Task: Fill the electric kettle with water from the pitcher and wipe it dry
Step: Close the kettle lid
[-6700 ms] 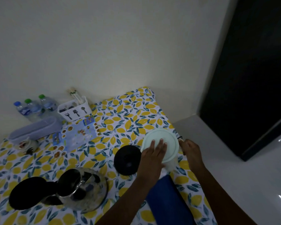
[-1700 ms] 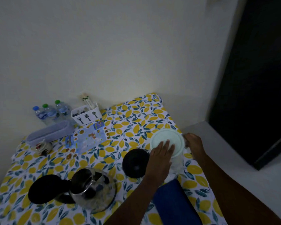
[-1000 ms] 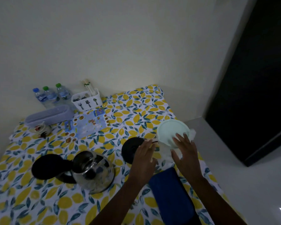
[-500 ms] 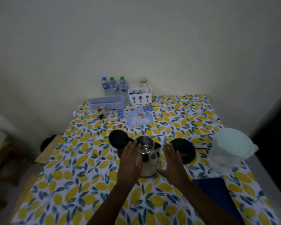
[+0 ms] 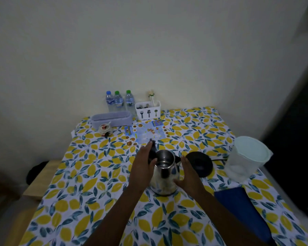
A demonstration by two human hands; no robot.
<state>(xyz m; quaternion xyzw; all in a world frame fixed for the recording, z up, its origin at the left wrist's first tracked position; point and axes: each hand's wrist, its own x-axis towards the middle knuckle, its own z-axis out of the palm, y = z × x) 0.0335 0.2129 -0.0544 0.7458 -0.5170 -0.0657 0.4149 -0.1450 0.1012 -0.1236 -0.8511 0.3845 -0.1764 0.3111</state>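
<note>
**Hands off the pitcher, now bracketing the kettle**

Both hands have left the pitcher lid and come to the kettle since the earlier frames; our view has swung from the table's right corner to face the table square-on.

Left hand (image 5: 142, 167) is flat, fingers extended, against the kettle's (image 5: 164, 174) left side at its 9 o'clock, fingertips up by the black raised lid (image 5: 152, 151). Right hand (image 5: 187, 176) is flat too, thumb low on the wall at 3 to 4 o'clock. We can't tell if either palm is pressing or only resting; neither is curled around anything.

Kettle stands upright at table centre, mouth open, interior shiny. We can't read a water level.

Outward from the kettle:
- black power base (image 5: 199, 163) at 2 o'clock, just beside, cord trailing right
- pitcher (image 5: 245, 158) at 3 o'clock, well apart, near the right edge, pale lid on
- blue cloth (image 5: 242, 212) at 4 to 5 o'clock, lying along the right edge
- bottles (image 5: 118, 101) and cutlery caddy (image 5: 148, 110) at 12 o'clock by the wall

Key relation: pitcher and cloth both lie right of the kettle, so the right hand is nearer for both. We'd judge the left steadies the kettle while the right reaches. Pour looks not yet done; wipe comes after.
</note>
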